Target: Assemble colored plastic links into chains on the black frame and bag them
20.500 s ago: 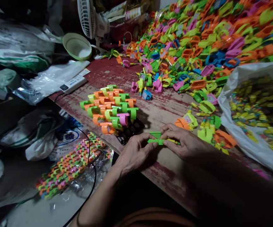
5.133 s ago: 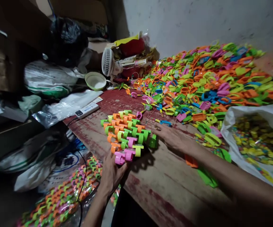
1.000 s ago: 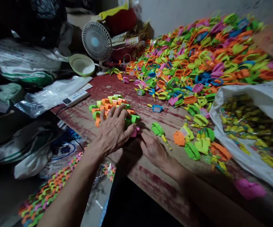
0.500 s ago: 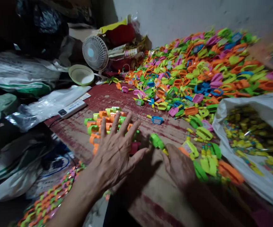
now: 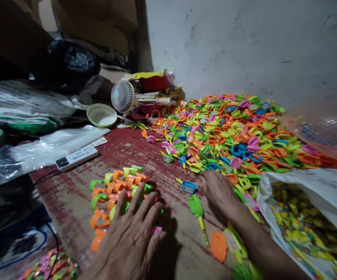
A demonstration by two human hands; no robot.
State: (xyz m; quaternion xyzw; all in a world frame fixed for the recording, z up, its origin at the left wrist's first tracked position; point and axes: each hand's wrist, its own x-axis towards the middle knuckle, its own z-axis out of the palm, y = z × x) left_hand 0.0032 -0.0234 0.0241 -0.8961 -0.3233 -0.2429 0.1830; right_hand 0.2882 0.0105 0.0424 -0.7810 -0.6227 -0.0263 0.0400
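My left hand (image 5: 131,229) lies spread, palm down, over a block of orange and green curved plastic pieces (image 5: 112,188) lined up in rows. A pink piece (image 5: 156,230) peeks out beside its thumb. At the near edge of the big heap, my right hand (image 5: 219,192) reaches down, its fingers mostly hidden from view. Between the hands lies a green plastic piece (image 5: 196,206) with a yellow stick (image 5: 203,231) attached. A blue piece (image 5: 189,187) rests just left of my right hand. An orange piece (image 5: 219,246) is below my right wrist.
Colourful plastic pieces (image 5: 215,132) are heaped against the wall. At right, a white sack (image 5: 264,194) holds yellow sticks. A fan (image 5: 123,96), a bowl (image 5: 102,123) and a power strip (image 5: 76,157) stand at the left. More pieces (image 5: 51,266) lie below the table edge.
My right hand has let go of the green piece, which now lies on the table, and has moved out to the heap. My left hand stays over the rows. The view has tilted up.
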